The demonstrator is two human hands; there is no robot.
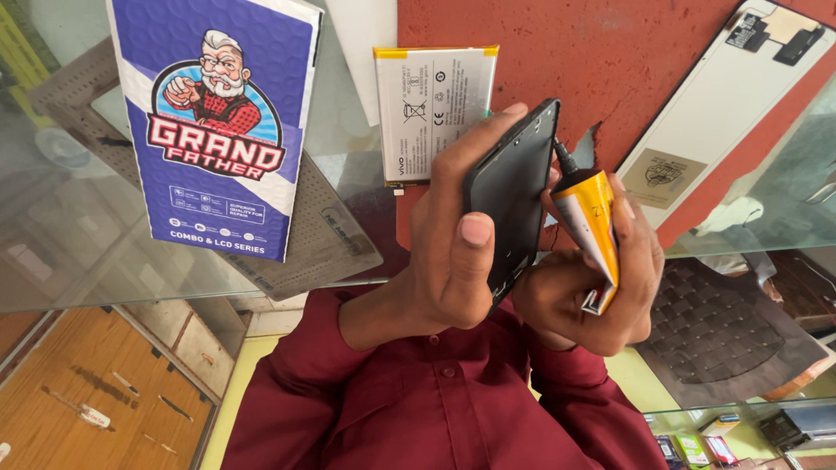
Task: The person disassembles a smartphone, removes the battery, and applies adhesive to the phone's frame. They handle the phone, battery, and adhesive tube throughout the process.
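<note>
Maroon shirt [435, 409] nearest the lens, both hands raised over a glass worktop [70, 235]

The left hand [457, 239] has its grip closed around a dark phone frame [509, 204], thumb across its face; the right hand [592, 278] is clamped on a yellow glue tube [590, 228], its black nozzle touching the frame's upper edge. On the worktop lie a tall blue-and-white box with a cartoon figure [218, 122] at left, a white battery with a yellow top strip [434, 109] just behind the hands, and a pale phone back panel [723, 104] on a red mat [610, 52] at right
</note>
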